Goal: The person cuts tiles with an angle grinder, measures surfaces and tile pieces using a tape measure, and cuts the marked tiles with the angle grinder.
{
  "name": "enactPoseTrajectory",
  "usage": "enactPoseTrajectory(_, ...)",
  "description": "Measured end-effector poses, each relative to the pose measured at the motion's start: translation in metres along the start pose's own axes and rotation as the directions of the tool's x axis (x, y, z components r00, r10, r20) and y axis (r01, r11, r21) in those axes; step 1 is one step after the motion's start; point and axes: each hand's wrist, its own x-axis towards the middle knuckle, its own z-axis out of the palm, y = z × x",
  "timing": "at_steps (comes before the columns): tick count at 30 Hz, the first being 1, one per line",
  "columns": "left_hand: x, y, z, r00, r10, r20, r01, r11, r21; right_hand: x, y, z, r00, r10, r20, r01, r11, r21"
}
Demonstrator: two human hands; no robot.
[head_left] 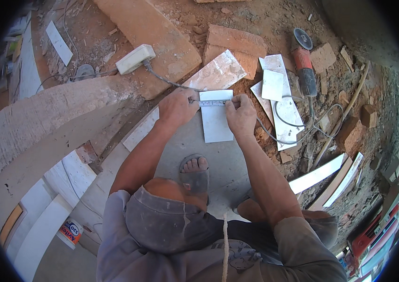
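A white rectangular tile piece (217, 126) lies in front of me, over the grey concrete. Across its upper part stretches a tape measure (212, 103), held level from side to side. My left hand (178, 109) pinches one end at the tile's left edge. At the right edge, the fingers of my right hand (241, 115) are closed on the other end of the tape. Most of what sits inside each hand is hidden by the fingers.
Right of my hands lie cut tile pieces (288, 120) and a red angle grinder (304, 63) with a looping cable (279, 140). Bricks (233, 44) and a white power socket box (136, 59) are beyond. A low concrete wall (53, 110) curves along the left.
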Motion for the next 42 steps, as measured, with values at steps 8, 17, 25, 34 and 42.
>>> enactPoseTrajectory(8, 0.0, 0.006, 0.0, 0.999, -0.021, 0.033, 0.021, 1.0, -0.007, 0.0, 0.002, -0.002, 1.0, 0.03, -0.007, -0.03, 0.999, 0.02)
enactPoseTrajectory(17, 0.001, 0.012, 0.002, 0.996, -0.081, 0.049, 0.08, 0.997, 0.017, 0.002, 0.003, -0.005, 0.998, -0.06, -0.018, 0.06, 0.998, -0.022)
enactPoseTrajectory(25, 0.007, 0.01, -0.002, 0.984, -0.112, 0.139, 0.111, 0.994, 0.018, 0.005, 0.002, -0.008, 0.999, -0.037, 0.039, 0.039, 0.999, -0.033)
enactPoseTrajectory(34, 0.004, 0.006, 0.0, 0.992, -0.079, 0.101, 0.082, 0.996, -0.027, 0.004, 0.001, -0.011, 0.999, -0.018, 0.049, 0.022, 0.997, -0.078)
enactPoseTrajectory(42, 0.005, 0.006, 0.0, 0.99, -0.092, 0.104, 0.094, 0.995, -0.015, 0.005, 0.003, -0.012, 0.998, -0.022, 0.064, 0.026, 0.998, -0.053)
